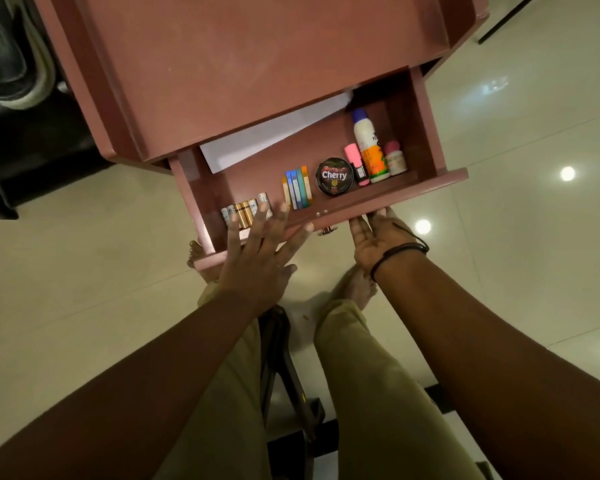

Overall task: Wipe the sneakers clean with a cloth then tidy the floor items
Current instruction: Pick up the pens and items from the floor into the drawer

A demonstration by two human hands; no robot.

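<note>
Open drawer [426,133] holds batteries [245,211], polish tin [334,176], bottle [368,147], paper [267,136].

round black tin [334,177] | lid label: "Cherry"

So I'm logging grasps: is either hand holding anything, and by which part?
Nothing is gripped. The left hand lies flat, fingers spread, on the drawer front's top edge; the right hand touches that front's underside, palm up.
</note>
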